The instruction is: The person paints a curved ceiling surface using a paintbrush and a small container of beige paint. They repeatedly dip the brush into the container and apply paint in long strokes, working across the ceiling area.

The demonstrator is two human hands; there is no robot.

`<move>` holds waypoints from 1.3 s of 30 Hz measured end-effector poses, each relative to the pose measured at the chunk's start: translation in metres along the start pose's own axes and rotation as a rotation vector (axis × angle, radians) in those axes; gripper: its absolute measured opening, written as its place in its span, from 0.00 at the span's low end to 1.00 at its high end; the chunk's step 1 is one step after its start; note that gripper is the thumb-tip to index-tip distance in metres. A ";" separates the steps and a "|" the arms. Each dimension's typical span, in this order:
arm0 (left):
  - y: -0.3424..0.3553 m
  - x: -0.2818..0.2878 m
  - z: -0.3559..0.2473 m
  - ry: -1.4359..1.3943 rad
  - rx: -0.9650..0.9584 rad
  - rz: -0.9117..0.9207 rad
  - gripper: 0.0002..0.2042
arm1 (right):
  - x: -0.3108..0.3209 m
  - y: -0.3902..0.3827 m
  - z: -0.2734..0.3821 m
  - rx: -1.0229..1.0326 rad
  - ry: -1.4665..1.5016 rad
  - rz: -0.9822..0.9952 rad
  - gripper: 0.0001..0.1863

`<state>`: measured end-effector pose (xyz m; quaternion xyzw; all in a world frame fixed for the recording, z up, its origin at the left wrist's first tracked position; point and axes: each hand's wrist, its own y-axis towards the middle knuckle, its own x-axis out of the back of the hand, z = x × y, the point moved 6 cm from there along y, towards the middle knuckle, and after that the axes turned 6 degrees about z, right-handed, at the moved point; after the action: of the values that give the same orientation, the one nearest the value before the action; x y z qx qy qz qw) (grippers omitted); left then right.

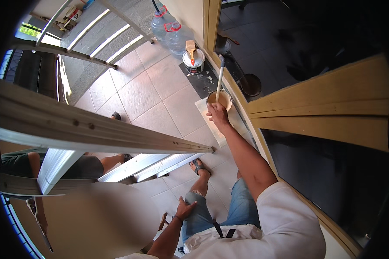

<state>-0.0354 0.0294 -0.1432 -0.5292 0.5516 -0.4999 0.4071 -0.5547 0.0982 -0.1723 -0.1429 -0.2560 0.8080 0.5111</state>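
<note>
My right hand [218,115] reaches forward, its fingers curled at the near rim of a round pot [225,96] with tan-brown stuff inside. A pale stick [220,80] with a grey-blue end rises from the pot, its lower end passing behind my fingers. It looks as if I grip the pot's rim. My left hand [186,209] lies on my left knee, fingers apart, holding nothing. Beyond the pot, a wide paintbrush [191,52] with tan bristles and an orange-red handle rests across the lid of a paint can [193,68].
An aluminium ladder [116,138] slants close by on my left. Clear plastic jugs [179,39] stand at the wall past the can. Dark glass in a yellow-brown wooden frame [320,108] runs along my right. Behind the ladder is another person [80,166]. A metal railing [88,30] is further off.
</note>
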 end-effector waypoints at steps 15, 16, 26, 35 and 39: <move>0.024 -0.080 -0.059 0.037 0.294 -0.505 0.58 | -0.026 0.360 0.014 0.061 -0.002 0.042 0.51; 0.025 -0.081 -0.064 0.036 0.311 -0.501 0.59 | -0.030 0.380 0.016 0.100 0.037 0.024 0.40; 0.018 -0.049 -0.117 -0.074 0.347 -0.495 0.48 | -0.081 0.460 0.016 -0.068 0.182 0.125 0.17; 0.020 -0.047 -0.130 -0.051 0.407 -0.430 0.47 | -0.048 0.464 0.048 0.284 -0.454 -0.275 0.22; 0.018 -0.047 -0.127 -0.059 0.412 -0.468 0.46 | -0.029 0.475 0.067 0.331 -0.694 -0.453 0.31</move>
<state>-0.1581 0.0904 -0.1435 -0.5626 0.2897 -0.6656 0.3956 -0.9325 -0.1108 -0.3841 0.2803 -0.3044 0.7058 0.5750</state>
